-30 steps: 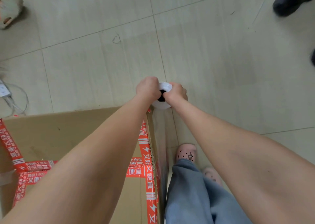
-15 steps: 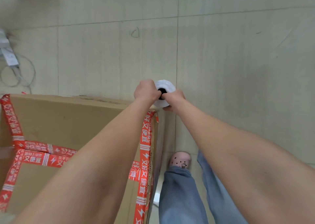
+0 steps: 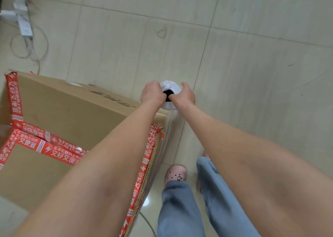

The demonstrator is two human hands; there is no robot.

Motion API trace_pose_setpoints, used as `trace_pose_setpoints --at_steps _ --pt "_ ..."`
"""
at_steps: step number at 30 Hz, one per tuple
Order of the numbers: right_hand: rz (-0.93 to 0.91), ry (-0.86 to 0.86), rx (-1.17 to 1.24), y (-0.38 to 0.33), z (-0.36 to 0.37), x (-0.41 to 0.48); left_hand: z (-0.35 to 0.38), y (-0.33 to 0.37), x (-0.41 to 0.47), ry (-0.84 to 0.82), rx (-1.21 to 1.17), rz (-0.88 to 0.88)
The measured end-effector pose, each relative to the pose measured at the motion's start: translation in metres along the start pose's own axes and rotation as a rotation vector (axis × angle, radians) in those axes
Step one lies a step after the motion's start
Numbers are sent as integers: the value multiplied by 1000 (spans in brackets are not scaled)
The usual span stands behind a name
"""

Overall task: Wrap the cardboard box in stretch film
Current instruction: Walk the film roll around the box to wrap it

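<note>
Tiled floor (image 3: 252, 74) | cardboard box (image 3: 72, 110) sitting left | left hand (image 3: 151, 94) and right hand (image 3: 185, 97) both gripping film roll (image 3: 170, 85) at box's far-right corner | film (image 3: 169, 126) running down right side

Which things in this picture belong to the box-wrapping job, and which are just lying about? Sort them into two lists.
Part of the job:
- cardboard box
- stretch film roll, gripped by the left hand and the right hand
- film sheet running from the roll down the box's side

Lying about:
- power strip with loose cables, on the floor beyond the box
</note>
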State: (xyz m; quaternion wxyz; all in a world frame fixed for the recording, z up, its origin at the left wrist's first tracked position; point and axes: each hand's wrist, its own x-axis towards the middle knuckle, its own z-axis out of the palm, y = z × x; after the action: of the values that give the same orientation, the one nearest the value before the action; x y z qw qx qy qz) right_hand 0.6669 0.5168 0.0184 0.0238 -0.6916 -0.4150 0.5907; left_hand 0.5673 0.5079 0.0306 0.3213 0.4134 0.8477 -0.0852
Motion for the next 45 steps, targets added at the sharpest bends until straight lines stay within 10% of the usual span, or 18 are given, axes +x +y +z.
trace_pose_setpoints --at_steps 4,21,27,31,41,45 --pt "185 -135 160 -6 2 4 -1 4 4 21 -68 -72" --pt "-232 -98 -528 -67 33 27 -43 -28 41 -73 -128 -100" --pt "221 -193 -113 -62 38 30 -40 -30 52 -128 -79 27" --pt "117 -192 -222 -71 46 36 -44 -35 64 -133 -16 56" --pt "-321 -75 -526 -125 76 42 -69 -71 78 12 -447 -327" --pt "-102 -169 -372 -129 91 50 -70 -81 83 47 -649 -438"
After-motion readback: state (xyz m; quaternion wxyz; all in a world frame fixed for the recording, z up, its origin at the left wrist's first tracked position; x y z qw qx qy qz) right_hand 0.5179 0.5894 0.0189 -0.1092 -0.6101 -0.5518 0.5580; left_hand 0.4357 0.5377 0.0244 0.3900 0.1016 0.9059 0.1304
